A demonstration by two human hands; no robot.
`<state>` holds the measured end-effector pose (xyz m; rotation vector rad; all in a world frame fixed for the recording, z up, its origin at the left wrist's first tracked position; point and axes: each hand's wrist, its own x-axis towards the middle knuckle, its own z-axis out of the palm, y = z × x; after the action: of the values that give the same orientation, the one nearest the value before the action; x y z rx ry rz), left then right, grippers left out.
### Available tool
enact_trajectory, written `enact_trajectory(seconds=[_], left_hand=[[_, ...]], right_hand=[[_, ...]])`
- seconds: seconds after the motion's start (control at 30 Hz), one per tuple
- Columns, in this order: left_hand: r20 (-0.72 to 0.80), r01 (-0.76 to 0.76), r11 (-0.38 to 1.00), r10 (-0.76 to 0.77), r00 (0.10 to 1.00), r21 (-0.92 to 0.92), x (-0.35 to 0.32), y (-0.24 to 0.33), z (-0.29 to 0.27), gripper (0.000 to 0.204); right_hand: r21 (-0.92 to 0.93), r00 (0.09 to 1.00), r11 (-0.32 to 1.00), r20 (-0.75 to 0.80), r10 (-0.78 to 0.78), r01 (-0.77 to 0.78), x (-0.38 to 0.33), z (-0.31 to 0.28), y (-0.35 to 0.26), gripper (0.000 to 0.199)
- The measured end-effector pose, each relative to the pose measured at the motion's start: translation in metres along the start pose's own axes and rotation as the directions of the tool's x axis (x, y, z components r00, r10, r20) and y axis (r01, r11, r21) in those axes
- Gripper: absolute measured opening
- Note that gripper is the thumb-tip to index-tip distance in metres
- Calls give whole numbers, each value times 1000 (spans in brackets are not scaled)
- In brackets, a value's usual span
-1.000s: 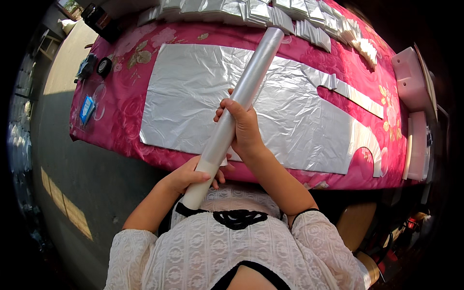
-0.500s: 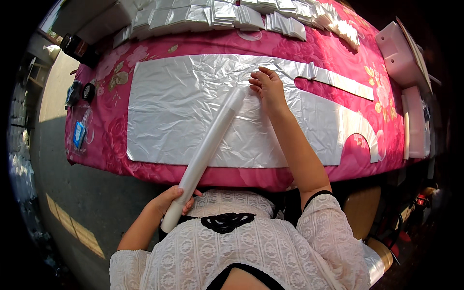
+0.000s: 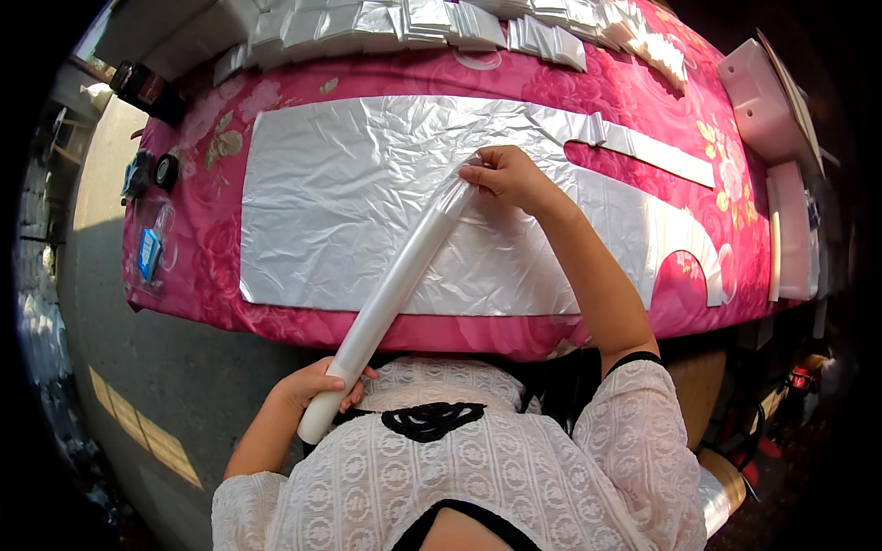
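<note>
A long white tube slants up from my lap over the table, with clear plastic film at its upper end. My left hand wraps round the tube's lower end. At the upper end my right hand pinches the gathered film between thumb and fingers. Beneath lies a flat, crinkled, silvery-white plastic sheet, with rounded cut-outs and strap-like arms at its right end. Part of the sheet is hidden by the tube and my right forearm.
A pink floral cloth covers the table. Folded white plastic packets line the back. A black jar, a tape roll and a blue packet are at left. White foam boxes stand at right.
My right hand has come down to the tube's upper end; its fingers, loose before, now pinch the film there. The tube's lower end has shifted slightly left and down with my left hand.
</note>
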<state>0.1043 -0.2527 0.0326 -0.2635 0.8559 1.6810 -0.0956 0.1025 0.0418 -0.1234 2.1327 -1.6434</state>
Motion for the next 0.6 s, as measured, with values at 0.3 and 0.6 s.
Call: enact_trajectory(seconds=[0.3, 0.6], left_hand=[[-54, 305, 893, -305, 951, 331, -58, 4, -41, 48], [-74, 148, -213, 323, 943, 966, 39, 127, 59, 43]], right_hand=[[-8, 887, 1000, -461, -1, -3, -4, -158, 41, 19], [-209, 962, 977, -270, -31, -27, 21, -61, -1, 20]])
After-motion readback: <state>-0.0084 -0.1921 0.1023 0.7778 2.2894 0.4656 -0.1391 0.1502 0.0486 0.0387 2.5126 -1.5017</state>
